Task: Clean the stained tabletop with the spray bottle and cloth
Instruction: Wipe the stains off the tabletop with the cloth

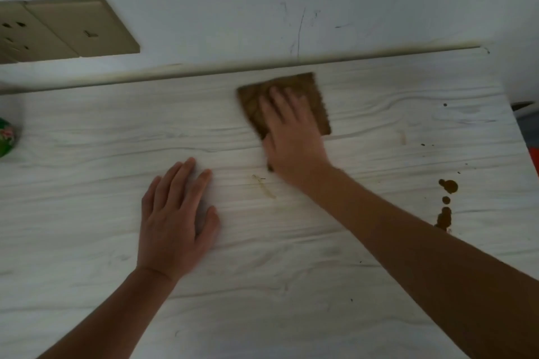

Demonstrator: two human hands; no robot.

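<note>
A brown folded cloth [316, 102] lies flat on the pale wood-grain tabletop [87, 213] near its far edge. My right hand [291, 134] presses down on the cloth with fingers spread, and both look motion-blurred. My left hand [178, 218] rests flat on the bare tabletop, fingers apart, holding nothing. Dark brown stain drops [446, 201] sit at the right side of the table, apart from the cloth. A faint yellowish smear [264, 186] lies between my hands. A green rounded object [5, 137], possibly the spray bottle, is cut off at the left edge.
A white wall [291, 3] rises right behind the table's far edge, with beige socket plates [67, 29] at the left. The table's right edge [522, 137] slants down, with something red beyond it. Small dark specks dot the right part of the tabletop.
</note>
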